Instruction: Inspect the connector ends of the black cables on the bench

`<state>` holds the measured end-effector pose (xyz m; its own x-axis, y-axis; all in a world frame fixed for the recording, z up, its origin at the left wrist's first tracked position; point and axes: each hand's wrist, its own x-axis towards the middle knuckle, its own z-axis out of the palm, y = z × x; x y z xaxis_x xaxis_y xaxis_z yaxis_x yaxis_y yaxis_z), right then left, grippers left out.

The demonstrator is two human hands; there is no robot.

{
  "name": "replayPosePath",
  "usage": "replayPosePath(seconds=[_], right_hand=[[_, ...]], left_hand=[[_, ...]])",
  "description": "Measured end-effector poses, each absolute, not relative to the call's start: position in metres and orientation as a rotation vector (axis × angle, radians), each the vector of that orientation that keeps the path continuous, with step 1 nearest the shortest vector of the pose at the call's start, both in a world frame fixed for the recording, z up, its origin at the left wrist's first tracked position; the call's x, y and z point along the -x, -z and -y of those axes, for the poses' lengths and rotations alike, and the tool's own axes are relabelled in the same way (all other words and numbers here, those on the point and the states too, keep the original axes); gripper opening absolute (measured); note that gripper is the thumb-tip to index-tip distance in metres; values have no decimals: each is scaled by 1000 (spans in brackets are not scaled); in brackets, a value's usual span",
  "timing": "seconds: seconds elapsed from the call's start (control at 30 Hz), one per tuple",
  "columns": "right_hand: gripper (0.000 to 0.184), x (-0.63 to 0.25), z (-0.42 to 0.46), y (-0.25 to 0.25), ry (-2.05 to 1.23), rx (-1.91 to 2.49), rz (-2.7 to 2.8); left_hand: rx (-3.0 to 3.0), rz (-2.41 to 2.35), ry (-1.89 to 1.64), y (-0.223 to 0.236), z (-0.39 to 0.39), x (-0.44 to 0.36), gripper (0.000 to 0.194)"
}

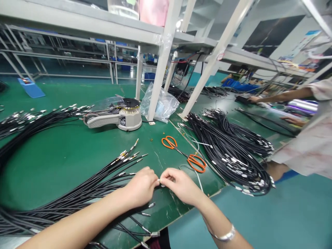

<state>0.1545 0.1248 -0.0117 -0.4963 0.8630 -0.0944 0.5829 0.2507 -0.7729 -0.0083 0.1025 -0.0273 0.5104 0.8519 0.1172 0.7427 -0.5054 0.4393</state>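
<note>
My left hand (143,186) and my right hand (178,185) meet fingertip to fingertip over the green bench. Both are pinched around a small whitish piece (159,180) between them, too small to make out fully. It may be the end of a cable, but my left hand hides what lies behind it. Under my left forearm spreads a bundle of black cables (85,186) with metal-tipped ends. Just beyond my hands lie two pairs of orange-handled scissors, one (169,142) farther off and one (197,163) nearer. A thin white cord (198,178) runs beside my right hand.
A grey round tape dispenser (129,119) stands at the back, with a clear plastic bag (162,103) by the white posts. Coiled black cables (228,152) lie to the right. Another person's arm (285,95) reaches in at far right. A blue tray (31,87) sits far left.
</note>
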Motion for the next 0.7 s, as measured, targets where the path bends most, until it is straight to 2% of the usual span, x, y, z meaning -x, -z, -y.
replayPosePath(seconds=[0.1,0.2,0.27,0.47,0.6,0.7], right_hand=[[15,-165,-111,5,-1106,1314,2331],[22,-176,-110,-5,-1055,1286,2600],[24,-176,-122,-10,-984,1309,2652],[12,-119,-188,4,-807,1129,2560],[8,-91,-210,23,-804,1054,2620],[8,-93,-213,32,-861,1037,2583]], left_hand=[[-2500,-1283,-470,16,-84,19,24],[-2472,-1344,-572,10,-72,47,29],[-2394,-1440,-613,12,-76,69,25],[-2310,-1729,-527,32,-119,78,21],[-2308,-1813,-522,41,-131,57,13],[-2273,-1846,-532,48,-133,53,15]])
